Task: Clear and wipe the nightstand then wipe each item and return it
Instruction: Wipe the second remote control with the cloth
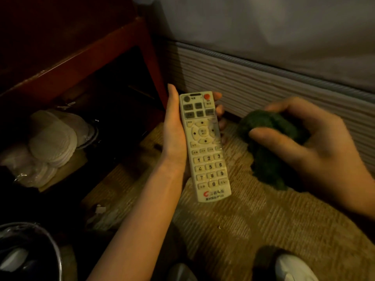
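I log: left hand [174,130] grips white remote [205,147], buttons up, above carpet [253,226]. Right hand [312,142] clutches bunched green cloth [269,147], just right of remote, beside bed [263,57].

Left hand [174,128] holds remote [205,147]; right [312,145] apparently grips cloth [267,138].

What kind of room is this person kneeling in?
Most likely a bedroom, perhaps a hotel room: a grey ribbed mattress edge runs beside a dark red wooden nightstand, over tan carpet. The left hand holds a cream TV remote.
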{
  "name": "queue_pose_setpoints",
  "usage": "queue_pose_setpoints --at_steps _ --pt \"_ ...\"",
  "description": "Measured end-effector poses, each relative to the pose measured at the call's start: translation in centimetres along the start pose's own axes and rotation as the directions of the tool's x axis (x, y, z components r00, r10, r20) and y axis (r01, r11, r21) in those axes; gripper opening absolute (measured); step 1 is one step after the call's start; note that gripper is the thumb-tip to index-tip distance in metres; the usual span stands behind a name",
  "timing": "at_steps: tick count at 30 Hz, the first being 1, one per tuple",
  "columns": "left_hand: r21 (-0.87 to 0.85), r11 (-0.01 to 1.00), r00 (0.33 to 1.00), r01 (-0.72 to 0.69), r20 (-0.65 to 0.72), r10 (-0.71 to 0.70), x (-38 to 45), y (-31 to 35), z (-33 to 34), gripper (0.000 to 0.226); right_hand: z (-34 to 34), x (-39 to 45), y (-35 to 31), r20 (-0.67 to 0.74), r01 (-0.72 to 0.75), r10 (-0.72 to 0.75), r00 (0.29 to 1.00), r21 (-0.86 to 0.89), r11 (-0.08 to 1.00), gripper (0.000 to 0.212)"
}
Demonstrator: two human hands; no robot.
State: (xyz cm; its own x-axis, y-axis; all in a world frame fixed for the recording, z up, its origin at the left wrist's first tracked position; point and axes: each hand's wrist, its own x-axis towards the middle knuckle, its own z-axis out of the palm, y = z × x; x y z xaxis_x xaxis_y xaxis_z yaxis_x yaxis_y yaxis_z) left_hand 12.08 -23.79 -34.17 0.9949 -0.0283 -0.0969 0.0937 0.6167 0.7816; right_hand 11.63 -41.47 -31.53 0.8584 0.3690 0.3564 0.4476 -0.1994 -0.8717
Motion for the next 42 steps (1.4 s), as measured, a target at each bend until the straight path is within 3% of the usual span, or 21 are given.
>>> queue_pose_setpoints --at_steps 2,4,9,13,16,22,29,35,38,40,42 --pt "0.053 0.999 0.997 -0.003 -0.075 0.007 0.0 0.1 0.3 0.073 0.5 -0.1 -0.7 0.128 0.273 -0.247 0.960 -0.247 0.930 0.018" --pt "0.040 0.999 0.993 0.037 -0.112 -0.032 -0.3 0.2 1.1 0.072 1.6 -0.3 -0.9 0.207 0.392 -0.335 0.919 -0.396 0.830 0.027" --pt "0.113 0.988 0.964 -0.106 -0.233 0.130 -0.3 -0.2 1.7 0.064 3.9 -0.6 -0.7 0.095 0.291 -0.277 0.956 -0.425 0.857 0.028" --pt "0.252 0.945 0.905 -0.207 -0.317 0.283 -0.5 -0.7 1.3 0.060 4.0 -0.7 0.1 0.135 0.310 -0.279 0.951 -0.431 0.848 0.027" --pt "0.298 0.923 0.889 -0.243 -0.312 0.335 -0.7 -1.1 1.2 0.060 3.8 -1.0 0.6 0.181 0.354 -0.307 0.934 -0.375 0.857 0.027" --pt "0.351 0.832 0.825 -0.430 -0.221 0.520 -0.9 -1.3 1.3 0.053 3.4 -1.6 1.5 0.172 0.240 -0.212 0.962 -0.162 0.957 0.027" --pt "0.212 0.908 0.902 -0.363 -0.165 0.399 -0.8 -1.5 0.4 0.057 3.0 -1.0 0.8 0.225 0.309 -0.238 0.945 -0.371 0.876 0.031" --pt "0.129 0.966 0.952 -0.226 -0.181 0.247 -0.8 -2.7 -0.1 0.055 2.6 0.2 0.3 0.426 0.410 -0.144 0.893 -0.638 0.652 0.035" --pt "0.093 0.985 0.962 -0.148 -0.217 0.165 -0.6 -2.5 -0.3 0.058 1.9 0.8 0.7 0.447 0.435 -0.130 0.885 -0.695 0.573 0.037" --pt "0.090 0.986 0.964 -0.139 -0.214 0.156 -0.4 -2.3 -0.7 0.061 1.2 1.4 0.3 0.355 0.375 -0.166 0.920 -0.676 0.634 0.035" --pt "0.078 0.985 0.971 -0.151 -0.174 0.163 -0.4 -2.3 -0.6 0.060 1.0 1.7 -0.5 0.242 0.286 -0.176 0.954 -0.568 0.772 0.033"
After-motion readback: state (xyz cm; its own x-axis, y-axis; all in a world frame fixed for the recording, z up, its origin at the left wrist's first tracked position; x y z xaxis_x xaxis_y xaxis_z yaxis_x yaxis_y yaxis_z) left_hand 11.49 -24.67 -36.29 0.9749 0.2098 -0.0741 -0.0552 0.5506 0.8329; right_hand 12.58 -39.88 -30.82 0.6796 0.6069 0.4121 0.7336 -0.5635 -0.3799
